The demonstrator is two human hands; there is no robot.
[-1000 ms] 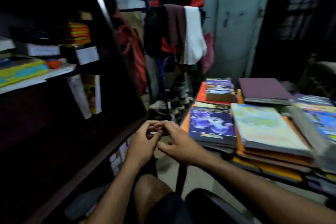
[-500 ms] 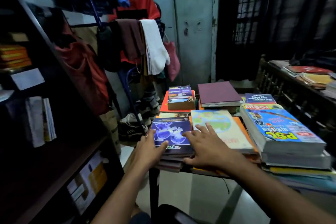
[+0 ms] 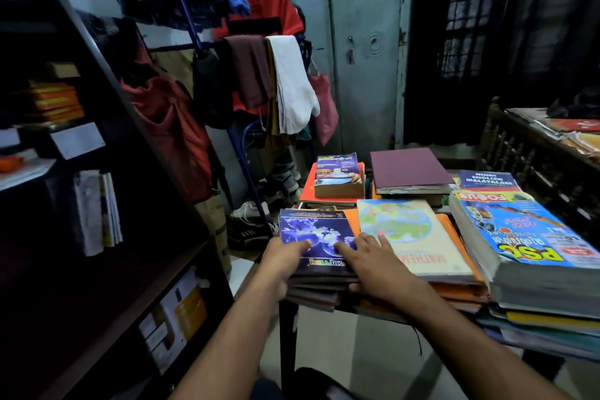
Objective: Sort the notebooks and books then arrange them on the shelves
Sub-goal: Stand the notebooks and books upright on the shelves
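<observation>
Two bare hands rest on a dark blue softcover book [image 3: 314, 237] that tops a short stack of thin notebooks [image 3: 316, 291] at the near left corner of a crowded table [image 3: 287, 328]. The left hand [image 3: 281, 265] lies at the book's left edge, fingers extended across the cover and thumb side along the stack; whether the thumb hooks under the stack cannot be told. The right hand [image 3: 378, 265] spreads flat with straight fingers, partly on the blue cover and partly on the neighbouring pale mathematics book with a green-and-blue globe design [image 3: 412, 237], while its thumb sits against the front edge of the stack.

To the right stands a thick blue-covered guide with yellow "PSC" lettering [image 3: 532, 237] atop a tall pile. Farther back lie a plain maroon hardcover book [image 3: 409, 167], a thick small paperback [image 3: 339, 177] on an orange book, and a dark blue dictionary [image 3: 487, 179].

On the left, a dark wooden shelf unit [image 3: 156, 276] holds a few upright thin books [image 3: 97, 211] and stacked orange books [image 3: 55, 101]. Behind the table, a blue metal clothes rack [image 3: 191, 26] carries a white towel [image 3: 292, 88] and other garments before a grey door [image 3: 363, 42].
</observation>
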